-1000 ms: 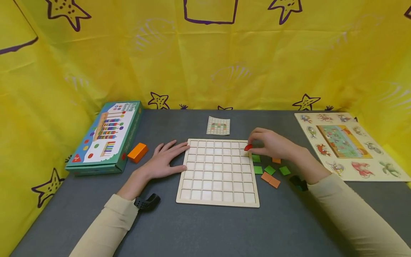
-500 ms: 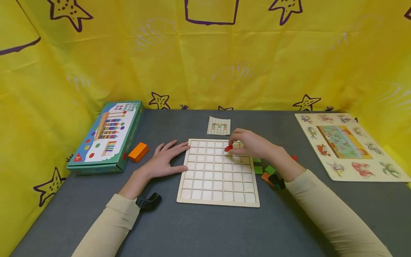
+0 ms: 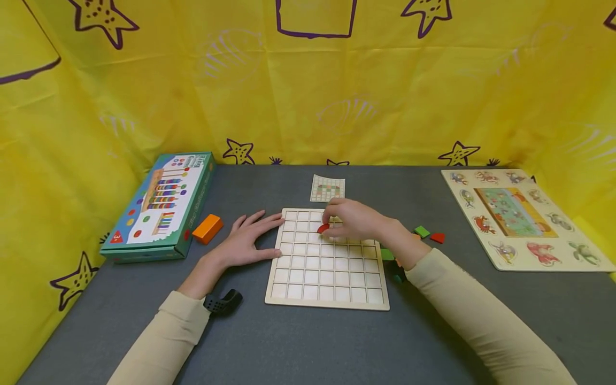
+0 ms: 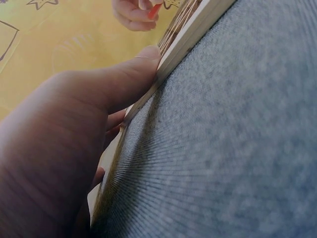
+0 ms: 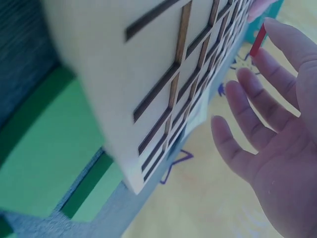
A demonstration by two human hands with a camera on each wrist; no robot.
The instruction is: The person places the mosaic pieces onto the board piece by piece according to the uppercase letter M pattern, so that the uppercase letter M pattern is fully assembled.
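Observation:
A pale wooden grid board (image 3: pixel 318 263) lies on the dark table, its square cells bare where they show. Over its upper middle, my right hand (image 3: pixel 358 220) pinches a thin red tile (image 3: pixel 323 228) between thumb and index finger. In the right wrist view the red tile (image 5: pixel 258 39) stands edge-on, and the other fingers of the right hand (image 5: pixel 277 114) are spread apart. My left hand (image 3: pixel 247 243) lies flat at the board's left edge, fingers straight. Its thumb (image 4: pixel 133 79) touches the rim in the left wrist view. A small pattern card (image 3: pixel 328 189) lies behind the board.
Green tiles (image 3: pixel 422 231) and a red tile (image 3: pixel 437 238) lie right of the board; my right forearm hides others. An orange block (image 3: pixel 207 229) rests beside a game box (image 3: pixel 159 203) at left. A picture puzzle board (image 3: pixel 524 219) lies at far right.
My right hand has carried the red tile leftward from the board's upper right corner to its upper middle. My left hand has stayed at the left edge.

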